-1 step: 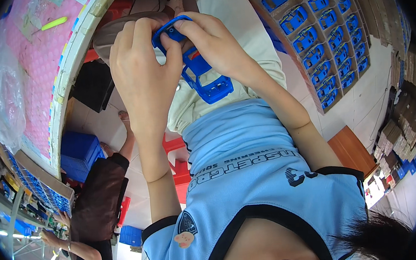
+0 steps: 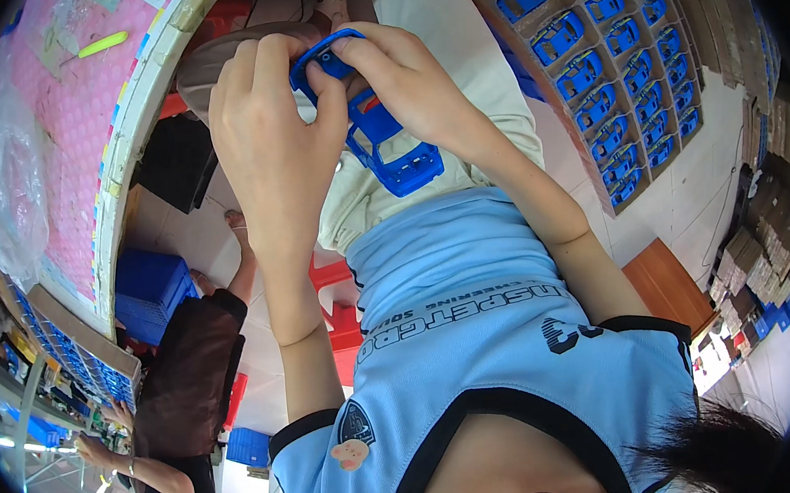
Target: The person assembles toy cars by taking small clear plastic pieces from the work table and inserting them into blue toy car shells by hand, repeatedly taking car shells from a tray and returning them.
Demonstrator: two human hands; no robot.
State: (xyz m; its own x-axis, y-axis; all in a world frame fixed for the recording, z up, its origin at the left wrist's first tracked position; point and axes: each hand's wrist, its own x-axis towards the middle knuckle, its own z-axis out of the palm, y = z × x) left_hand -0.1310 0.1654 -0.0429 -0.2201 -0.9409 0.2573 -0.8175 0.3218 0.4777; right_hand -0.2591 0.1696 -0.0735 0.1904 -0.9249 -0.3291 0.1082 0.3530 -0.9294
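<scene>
A blue plastic toy car body shell [image 2: 412, 172] is held over my lap, with open window gaps in it and a small red patch near its middle. My left hand [image 2: 266, 117] is closed on the shell's far end, thumb pressed against its inner side. From the other side, my right hand [image 2: 404, 81] grips the same end, its thumb on the edge. The near end of the shell points toward my body, over my light trousers. My fingers hide part of the middle, so how the far and near portions join cannot be seen.
To the right stands a divided cardboard tray [image 2: 624, 76] of several blue car shells. At left is a pink-covered table [image 2: 60, 172] with a yellow-green tool [image 2: 103, 44] and a clear plastic bag [image 2: 9, 186]. Blue crates [image 2: 150, 291] and another person [image 2: 182, 387] are beyond it.
</scene>
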